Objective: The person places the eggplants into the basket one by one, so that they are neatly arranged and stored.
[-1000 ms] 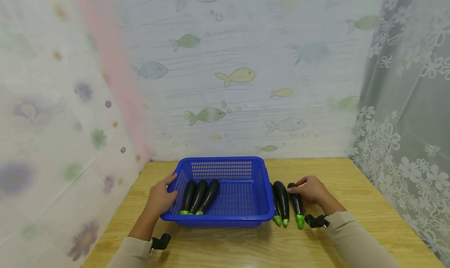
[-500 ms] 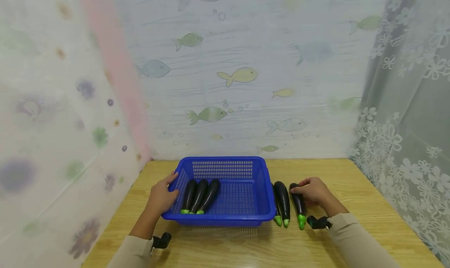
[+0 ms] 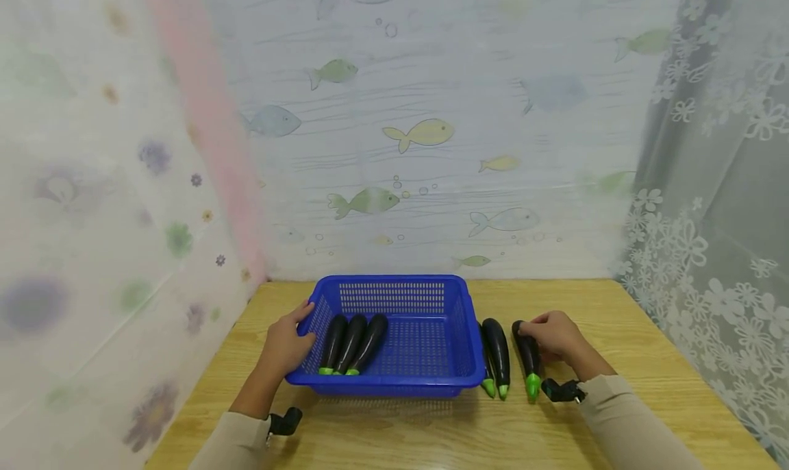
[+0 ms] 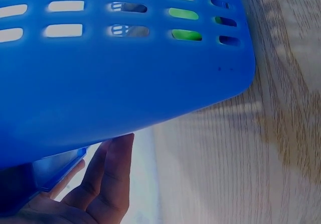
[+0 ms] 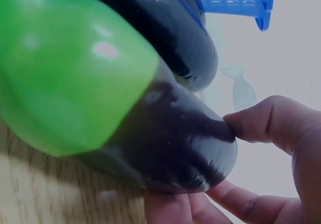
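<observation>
1. Head cam: vs ~1 sec ago, the outermost eggplant (image 3: 527, 357) looks nudged a bit right, so slightly wider gap to its neighbor. Right hand's (image 3: 557, 336) thumb is now on top of it instead of reaching across. Imo that eggplant's been shifted, not lifted: it's on the table (image 3: 370, 432), right of the basket (image 3: 385, 381), green end near. Right hand's partly closed, w/ thumb + fingers about the far end. Left hand (image 3: 285, 344) has the basket's left rim, thumb over the edge. 3 dark eggplants (image 3: 351, 347) inside, left side; 2 more (image 3: 498, 357) just right of the basket, one partly hidden.
2. L wrist cam: fingers (image 4: 116, 179) up against the basket's rim; can't tell how tight. Green bits (image 4: 183, 14) show thru the slots.
3. R wrist cam: thumb tip on one side of that eggplant's dark end, fingers opposite. Light pinch, I'd guess.
</observation>
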